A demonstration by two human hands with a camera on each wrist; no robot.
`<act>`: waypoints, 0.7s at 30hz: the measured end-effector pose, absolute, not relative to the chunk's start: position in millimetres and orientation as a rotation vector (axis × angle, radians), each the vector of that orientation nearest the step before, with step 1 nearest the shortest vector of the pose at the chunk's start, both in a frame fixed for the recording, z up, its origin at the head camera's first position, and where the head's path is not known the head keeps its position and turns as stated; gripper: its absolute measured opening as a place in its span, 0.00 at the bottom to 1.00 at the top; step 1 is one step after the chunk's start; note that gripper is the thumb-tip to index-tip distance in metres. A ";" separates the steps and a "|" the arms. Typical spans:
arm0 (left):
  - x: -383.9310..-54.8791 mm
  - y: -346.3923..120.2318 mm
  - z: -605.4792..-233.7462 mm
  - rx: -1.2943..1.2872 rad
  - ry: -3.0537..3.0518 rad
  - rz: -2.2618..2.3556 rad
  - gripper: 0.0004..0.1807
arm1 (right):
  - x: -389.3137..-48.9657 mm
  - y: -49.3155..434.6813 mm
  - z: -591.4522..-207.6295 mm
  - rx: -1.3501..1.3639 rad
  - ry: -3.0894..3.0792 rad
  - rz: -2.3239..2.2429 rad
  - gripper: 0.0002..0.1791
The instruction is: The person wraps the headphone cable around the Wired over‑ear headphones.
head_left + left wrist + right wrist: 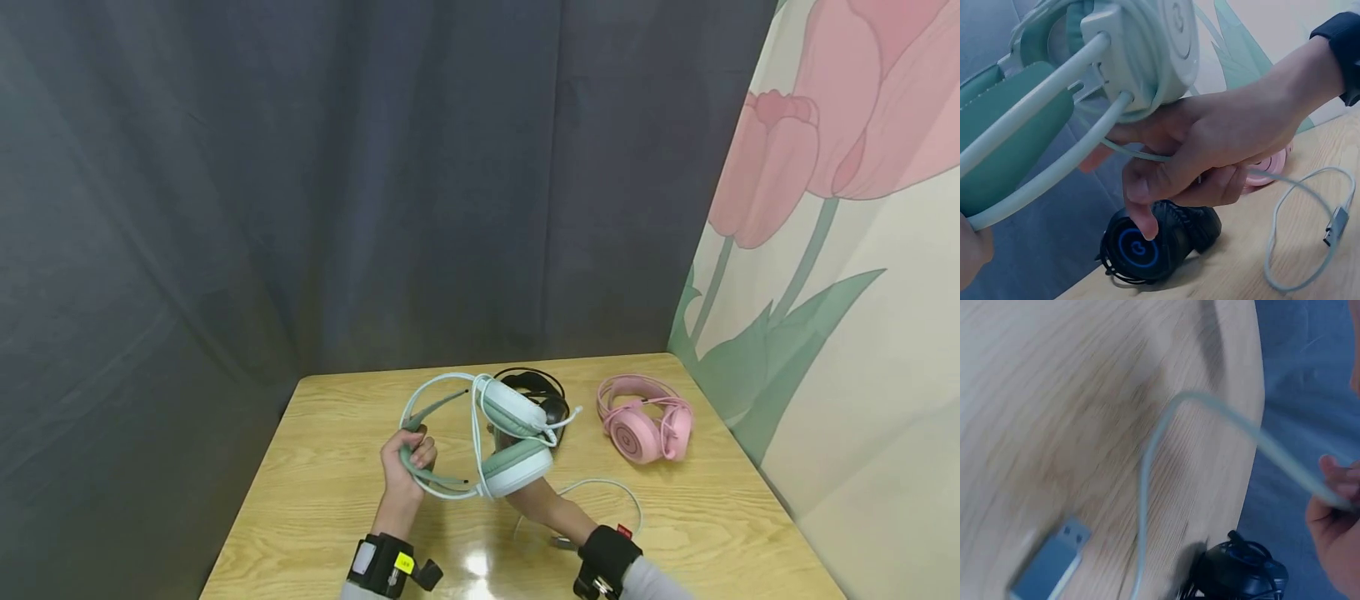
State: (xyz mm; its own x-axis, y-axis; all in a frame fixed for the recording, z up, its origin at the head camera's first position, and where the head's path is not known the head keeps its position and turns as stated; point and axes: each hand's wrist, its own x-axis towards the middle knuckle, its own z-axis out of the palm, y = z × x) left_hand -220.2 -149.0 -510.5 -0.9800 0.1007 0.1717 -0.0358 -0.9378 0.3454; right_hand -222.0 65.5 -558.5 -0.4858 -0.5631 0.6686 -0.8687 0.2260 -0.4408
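Held up over the table, a pair of white and mint-green headphones (517,475) tilts with its ear cups to the right. My left hand (405,462) grips the headband; only a bit of that hand (974,253) shows in the left wrist view. White cable is wound around the ear cups. Below the cups, my right hand (1222,140) holds the loose cable (1300,185) between thumb and curled fingers; the head view hides those fingers behind a cup. From this hand the cable loops down to a USB plug (1050,561) on the table.
Black headphones (1154,244) lie on the table behind the held pair, partly covered in the head view. Pink headphones (645,429) rest to the right. Dark curtain (450,183) hangs behind the wooden table (322,500); a tulip-painted wall (847,350) stands at right.
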 end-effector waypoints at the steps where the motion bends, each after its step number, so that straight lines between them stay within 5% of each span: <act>1: -220.6 -149.3 -509.7 0.265 0.535 3.026 0.10 | -225.1 64.4 -568.3 1.221 -2.180 0.951 0.12; 5: -222.4 -151.6 -507.3 0.188 0.532 3.083 0.09 | -217.3 62.6 -562.4 1.115 -2.296 1.078 0.27; 21: -225.0 -149.9 -494.6 -0.001 0.630 3.206 0.10 | -208.4 60.8 -545.8 1.078 -2.549 1.037 0.04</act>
